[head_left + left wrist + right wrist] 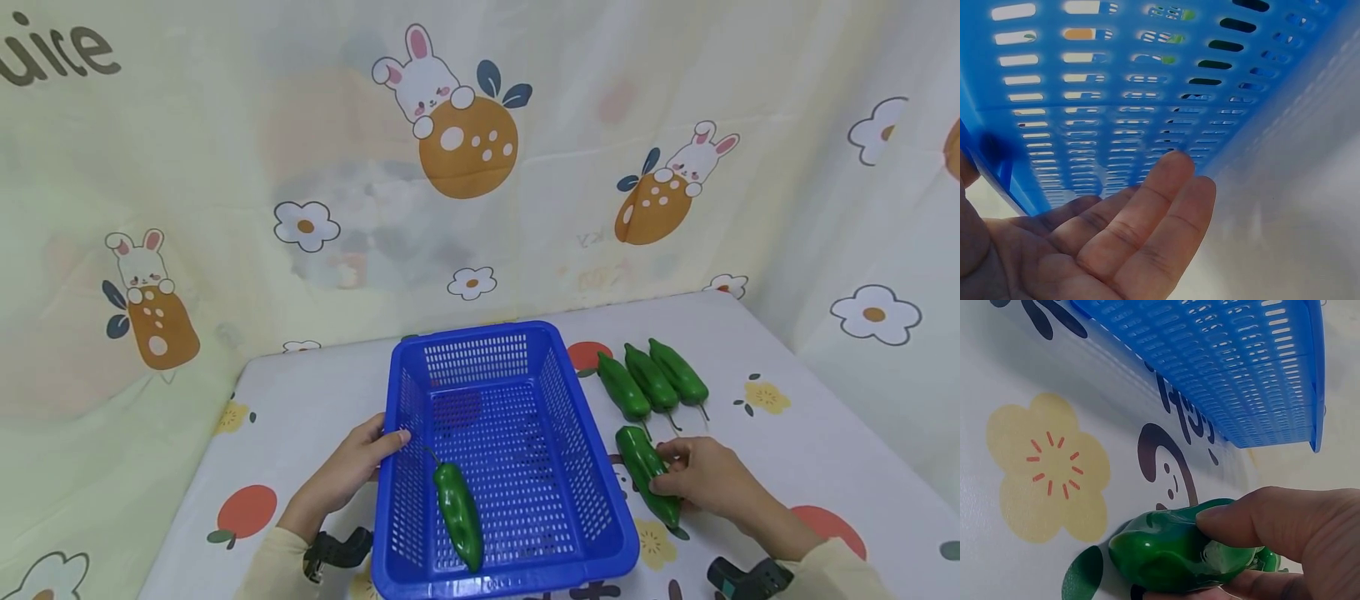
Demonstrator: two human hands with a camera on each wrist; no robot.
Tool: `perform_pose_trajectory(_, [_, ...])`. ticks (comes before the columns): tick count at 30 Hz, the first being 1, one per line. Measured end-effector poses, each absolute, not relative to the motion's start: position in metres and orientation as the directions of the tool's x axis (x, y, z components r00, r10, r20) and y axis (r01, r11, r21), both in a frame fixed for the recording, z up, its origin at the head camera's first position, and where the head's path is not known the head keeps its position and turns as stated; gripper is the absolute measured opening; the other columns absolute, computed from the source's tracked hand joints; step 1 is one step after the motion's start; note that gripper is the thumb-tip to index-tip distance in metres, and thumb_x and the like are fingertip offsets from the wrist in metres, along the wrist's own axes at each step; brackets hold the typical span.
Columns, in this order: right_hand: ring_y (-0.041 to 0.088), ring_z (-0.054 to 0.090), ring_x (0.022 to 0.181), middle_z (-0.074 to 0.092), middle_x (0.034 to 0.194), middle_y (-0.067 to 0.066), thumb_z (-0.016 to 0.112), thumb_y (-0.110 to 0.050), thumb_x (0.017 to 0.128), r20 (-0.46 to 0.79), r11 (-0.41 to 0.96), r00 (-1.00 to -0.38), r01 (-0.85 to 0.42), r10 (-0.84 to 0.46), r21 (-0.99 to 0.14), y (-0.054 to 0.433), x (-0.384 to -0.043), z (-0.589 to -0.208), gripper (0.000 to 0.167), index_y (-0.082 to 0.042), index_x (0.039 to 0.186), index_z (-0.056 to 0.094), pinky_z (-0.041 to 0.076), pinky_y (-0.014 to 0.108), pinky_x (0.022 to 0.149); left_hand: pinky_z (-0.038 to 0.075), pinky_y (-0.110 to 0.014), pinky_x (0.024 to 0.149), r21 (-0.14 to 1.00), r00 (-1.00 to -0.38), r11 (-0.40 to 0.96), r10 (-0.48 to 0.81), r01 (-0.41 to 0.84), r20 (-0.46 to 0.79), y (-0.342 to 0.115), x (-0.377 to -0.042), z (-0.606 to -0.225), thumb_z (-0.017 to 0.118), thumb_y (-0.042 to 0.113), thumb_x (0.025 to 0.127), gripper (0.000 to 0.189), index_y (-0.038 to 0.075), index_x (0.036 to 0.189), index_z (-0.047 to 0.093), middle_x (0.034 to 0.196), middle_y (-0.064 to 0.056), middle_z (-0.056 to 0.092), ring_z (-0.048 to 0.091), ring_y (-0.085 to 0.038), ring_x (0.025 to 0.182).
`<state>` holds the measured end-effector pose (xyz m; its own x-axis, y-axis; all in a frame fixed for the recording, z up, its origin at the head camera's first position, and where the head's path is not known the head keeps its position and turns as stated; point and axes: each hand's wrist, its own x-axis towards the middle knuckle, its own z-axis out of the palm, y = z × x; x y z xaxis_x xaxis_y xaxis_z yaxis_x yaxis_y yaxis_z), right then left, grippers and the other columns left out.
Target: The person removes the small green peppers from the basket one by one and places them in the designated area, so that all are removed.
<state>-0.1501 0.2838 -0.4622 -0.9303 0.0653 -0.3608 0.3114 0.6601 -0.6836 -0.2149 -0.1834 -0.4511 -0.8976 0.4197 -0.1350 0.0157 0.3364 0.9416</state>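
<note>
A blue plastic basket (512, 450) with slotted walls stands in the middle of the head view, a green pepper (459, 517) lying inside it near the front left. My left hand (352, 467) holds the basket's left side, thumb over the rim and fingers outside; the left wrist view shows those fingers (1147, 234) against the slotted wall. To the right of the basket, my right hand (708, 479) grips another green pepper (636, 458) between thumb and fingers. In the right wrist view this pepper (1160, 553) is at the tablecloth, its far end partly hidden by the thumb.
Three more green peppers (654, 377) lie side by side on the table, behind my right hand. The patterned tablecloth (315, 392) covers the table. A printed curtain (225, 150) hangs behind it and along the right side.
</note>
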Motion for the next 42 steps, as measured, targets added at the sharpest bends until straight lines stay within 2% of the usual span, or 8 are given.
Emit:
perform_pose_trajectory(8, [0.017,0.065,0.080,0.066,0.093,0.008,0.083,-0.016,0.085,-0.360,0.684,-0.931,0.298,0.056,-0.665,0.282,-0.149,-0.457,0.063,0.013,0.135,0.058,0.065,0.035,0.068,0.061,-0.053,0.092,0.940,-0.896,0.340,0.422,0.016,-0.137,-0.183,-0.214,-0.450,0.052,0.036,0.109,0.064,0.002,0.159,0.032,0.138,-0.027,0.062,0.073,-0.036,0.110])
perform_pose_trajectory(15, [0.016,0.064,0.075,0.069,0.088,0.004,0.080,-0.023,0.087,-0.276,0.749,-0.961,0.206,0.032,-0.630,0.283,-0.148,-0.447,0.056,0.010,0.128,0.064,0.058,0.033,0.066,0.060,-0.055,0.093,0.942,-0.890,0.333,0.439,0.030,-0.127,-0.183,-0.215,-0.448,0.052,0.036,0.109,0.065,0.000,0.159,0.032,0.141,-0.028,0.060,0.071,-0.039,0.114])
perform_pose_trajectory(21, [0.018,0.067,0.073,0.070,0.090,0.005,0.078,-0.026,0.091,-0.243,0.738,-0.970,0.180,0.023,-0.650,0.281,-0.150,-0.432,0.062,0.011,0.136,0.058,0.061,0.036,0.068,0.061,-0.054,0.092,0.941,-0.888,0.337,0.440,0.029,-0.130,-0.182,-0.215,-0.448,0.051,0.035,0.109,0.064,-0.001,0.159,0.033,0.139,-0.028,0.062,0.072,-0.038,0.113])
perform_pose_trajectory(25, [0.020,0.068,0.073,0.070,0.093,0.008,0.077,-0.027,0.093,-0.220,0.722,-0.975,0.172,0.029,-0.670,0.276,-0.151,-0.419,0.064,0.011,0.139,0.056,0.063,0.039,0.065,0.061,-0.054,0.091,0.943,-0.886,0.333,0.446,0.029,-0.131,-0.182,-0.215,-0.448,0.051,0.034,0.110,0.064,-0.002,0.159,0.032,0.139,-0.028,0.061,0.072,-0.038,0.113])
perform_pose_trajectory(32, [0.020,0.062,0.078,0.071,0.098,0.008,0.076,-0.030,0.093,-0.119,0.736,-0.993,0.080,-0.001,-0.672,0.259,-0.156,-0.398,0.061,0.007,0.138,0.059,0.055,0.034,0.061,0.061,-0.054,0.090,0.946,-0.889,0.322,0.440,0.027,-0.125,-0.183,-0.215,-0.448,0.052,0.033,0.109,0.064,-0.003,0.158,0.032,0.138,-0.029,0.062,0.072,-0.039,0.111])
perform_pose_trajectory(36, [0.021,0.061,0.076,0.072,0.102,0.010,0.077,-0.030,0.093,-0.101,0.709,-0.995,0.060,-0.016,-0.703,0.245,-0.161,-0.388,0.061,0.004,0.139,0.059,0.052,0.032,0.054,0.061,-0.054,0.090,0.945,-0.890,0.325,0.438,0.024,-0.128,-0.184,-0.215,-0.448,0.052,0.033,0.109,0.064,-0.001,0.159,0.032,0.139,-0.028,0.062,0.072,-0.039,0.112])
perform_pose_trajectory(42, [0.026,0.065,0.092,0.072,0.106,0.013,0.079,-0.030,0.092,-0.045,0.697,-0.998,-0.002,-0.049,-0.718,0.223,-0.164,-0.374,0.058,0.001,0.138,0.062,0.057,0.034,0.066,0.061,-0.054,0.089,0.944,-0.894,0.329,0.431,0.025,-0.126,-0.184,-0.214,-0.447,0.052,0.033,0.109,0.064,-0.001,0.159,0.032,0.139,-0.028,0.062,0.072,-0.039,0.111])
